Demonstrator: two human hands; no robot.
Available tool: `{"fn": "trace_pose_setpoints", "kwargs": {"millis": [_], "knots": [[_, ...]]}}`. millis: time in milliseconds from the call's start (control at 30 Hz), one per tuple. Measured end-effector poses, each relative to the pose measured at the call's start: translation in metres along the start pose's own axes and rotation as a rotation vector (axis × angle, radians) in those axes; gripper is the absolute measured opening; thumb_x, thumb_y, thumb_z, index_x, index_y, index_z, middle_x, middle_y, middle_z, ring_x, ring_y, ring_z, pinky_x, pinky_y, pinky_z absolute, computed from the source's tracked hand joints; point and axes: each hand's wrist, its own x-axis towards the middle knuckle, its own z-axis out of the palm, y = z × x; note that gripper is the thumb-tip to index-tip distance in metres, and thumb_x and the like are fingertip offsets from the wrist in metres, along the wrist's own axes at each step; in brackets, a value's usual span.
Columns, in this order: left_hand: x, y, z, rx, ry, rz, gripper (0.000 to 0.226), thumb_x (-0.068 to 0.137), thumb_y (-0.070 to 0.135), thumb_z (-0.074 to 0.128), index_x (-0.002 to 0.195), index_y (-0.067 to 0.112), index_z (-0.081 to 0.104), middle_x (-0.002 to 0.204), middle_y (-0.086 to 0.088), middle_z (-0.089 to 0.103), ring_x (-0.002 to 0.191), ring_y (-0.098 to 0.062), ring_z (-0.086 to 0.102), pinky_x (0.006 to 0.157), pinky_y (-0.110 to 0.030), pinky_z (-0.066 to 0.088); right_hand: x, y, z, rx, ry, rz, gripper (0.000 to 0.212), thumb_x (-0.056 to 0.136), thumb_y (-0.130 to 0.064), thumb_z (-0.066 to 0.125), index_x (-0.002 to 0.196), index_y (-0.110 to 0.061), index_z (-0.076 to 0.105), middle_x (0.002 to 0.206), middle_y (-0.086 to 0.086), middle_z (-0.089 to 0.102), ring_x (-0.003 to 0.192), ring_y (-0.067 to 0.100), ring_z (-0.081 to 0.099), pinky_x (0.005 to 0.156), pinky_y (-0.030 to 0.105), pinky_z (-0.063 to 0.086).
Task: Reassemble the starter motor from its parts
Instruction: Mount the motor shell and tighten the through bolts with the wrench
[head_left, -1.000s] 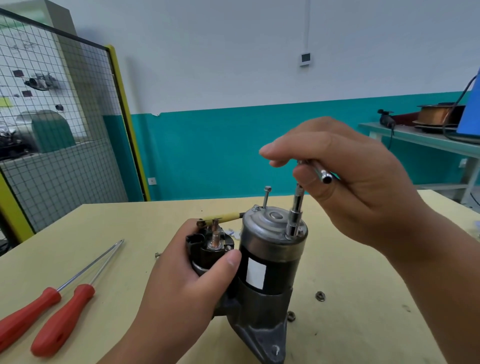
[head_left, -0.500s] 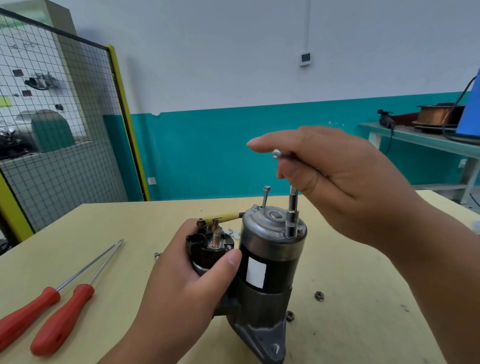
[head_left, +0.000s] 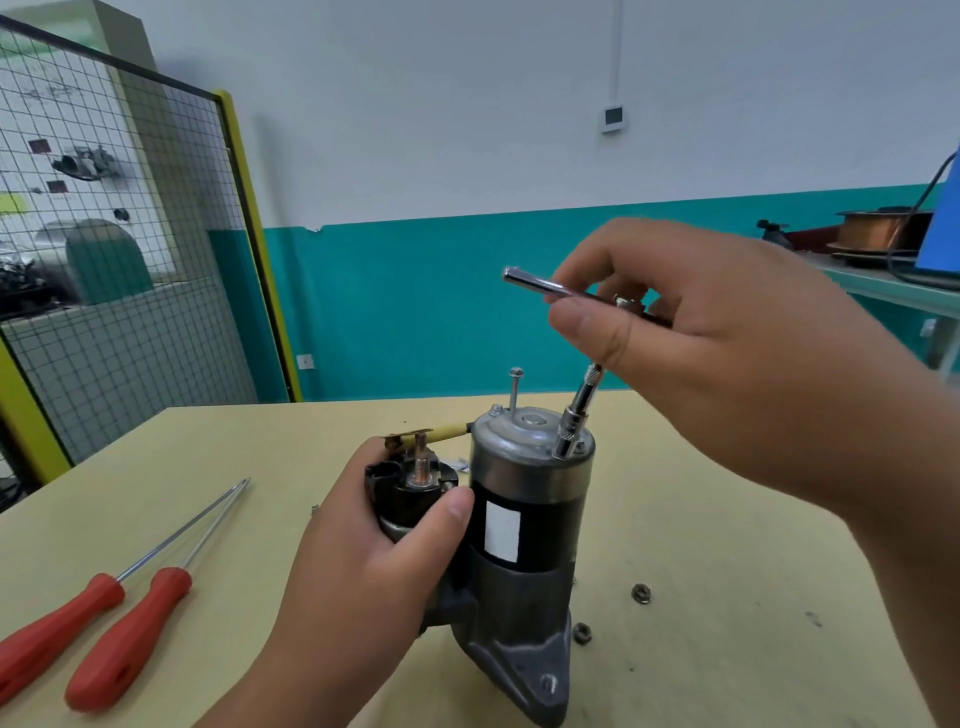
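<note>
The black-and-silver starter motor (head_left: 524, 525) stands upright on the surface (head_left: 727, 597); one long bolt (head_left: 515, 389) protrudes from its silver cap.

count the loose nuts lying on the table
2: one nut right of the starter motor, another nut nearer, beside its base. More may be hidden behind the motor or hands.

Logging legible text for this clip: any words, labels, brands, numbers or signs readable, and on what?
None can be read.
White label on the starter motor: blank as seen.
Cards on the board behind the mesh fence: too blurred to read.
Wall-mounted box: too small to read.
</note>
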Motion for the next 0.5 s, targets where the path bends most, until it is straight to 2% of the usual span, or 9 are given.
{"fn": "trace_pose_setpoints", "kwargs": {"millis": [33, 100, 167, 267, 333, 400, 467, 500], "knots": [[0.000, 0.000, 0.000, 0.006, 0.003, 0.001, 0.041, 0.066, 0.070, 0.057, 0.101, 0.050, 0.064, 0.089, 0.022, 0.075, 0.085, 0.001, 0.070, 0.067, -0.032, 0.049, 0.000, -0.001, -0.001, -0.003, -0.026, 0.006, 0.034, 0.096, -0.066, 0.040, 0.101, -0.039, 0.061, 0.088, -0.028, 0.063, 0.079, -0.003, 0.058, 0.056, 0.015, 0.036], [-0.001, 0.001, 0.000, 0.015, 0.011, -0.001, 0.042, 0.065, 0.071, 0.057, 0.101, 0.051, 0.064, 0.088, 0.022, 0.075, 0.084, 0.001, 0.070, 0.066, -0.031, 0.048, -0.001, -0.003, -0.003, 0.000, -0.080, 0.031, 0.044, 0.101, -0.065, 0.034, 0.102, -0.034, 0.066, 0.088, -0.019, 0.066, 0.081, 0.004, 0.060, 0.065, 0.029, 0.049], [0.000, 0.002, 0.000, 0.022, 0.016, -0.009, 0.042, 0.065, 0.071, 0.056, 0.101, 0.052, 0.063, 0.088, 0.023, 0.074, 0.085, 0.002, 0.069, 0.066, -0.032, 0.048, -0.002, -0.006, -0.004, 0.019, -0.102, 0.067, 0.047, 0.094, -0.062, 0.031, 0.107, -0.035, 0.066, 0.093, -0.015, 0.068, 0.084, 0.006, 0.061, 0.073, 0.036, 0.053], [-0.001, 0.002, 0.001, 0.064, 0.027, -0.014, 0.033, 0.071, 0.068, 0.061, 0.101, 0.053, 0.062, 0.087, 0.024, 0.074, 0.078, 0.002, 0.070, 0.062, -0.032, 0.050, -0.001, -0.008, -0.004, -0.014, -0.083, 0.117, 0.045, 0.092, -0.058, 0.028, 0.119, -0.044, 0.060, 0.091, -0.017, 0.066, 0.085, 0.004, 0.058, 0.069, 0.033, 0.048], [-0.003, 0.003, 0.004, 0.103, 0.042, -0.014, 0.022, 0.083, 0.065, 0.066, 0.101, 0.055, 0.060, 0.084, 0.026, 0.074, 0.069, 0.001, 0.070, 0.056, -0.030, 0.050, -0.001, -0.011, -0.004, -0.089, -0.080, 0.147, 0.045, 0.094, -0.055, 0.027, 0.131, -0.052, 0.051, 0.096, -0.017, 0.066, 0.090, 0.007, 0.058, 0.071, 0.034, 0.045], [-0.004, 0.004, 0.006, 0.139, 0.045, -0.008, 0.021, 0.084, 0.061, 0.067, 0.102, 0.059, 0.056, 0.087, 0.033, 0.072, 0.076, 0.008, 0.069, 0.058, -0.025, 0.048, -0.002, -0.012, -0.003, -0.178, -0.091, 0.142, 0.043, 0.099, -0.051, 0.029, 0.139, -0.052, 0.044, 0.104, -0.016, 0.066, 0.094, 0.013, 0.058, 0.072, 0.036, 0.043], [-0.004, 0.003, 0.005, 0.140, 0.036, -0.007, 0.022, 0.085, 0.060, 0.069, 0.103, 0.061, 0.056, 0.090, 0.035, 0.071, 0.080, 0.010, 0.069, 0.056, -0.019, 0.048, -0.003, -0.011, -0.003, -0.191, -0.086, 0.122, 0.037, 0.103, -0.046, 0.034, 0.139, -0.054, 0.042, 0.105, -0.016, 0.066, 0.091, 0.013, 0.060, 0.070, 0.035, 0.044], [-0.004, 0.003, 0.005, 0.116, 0.025, -0.014, 0.023, 0.084, 0.062, 0.070, 0.103, 0.059, 0.057, 0.090, 0.032, 0.072, 0.078, 0.007, 0.071, 0.056, -0.021, 0.051, -0.003, -0.009, -0.005, -0.147, -0.082, 0.117, 0.033, 0.104, -0.043, 0.039, 0.134, -0.056, 0.044, 0.101, -0.017, 0.067, 0.083, 0.010, 0.063, 0.065, 0.034, 0.048]]}}
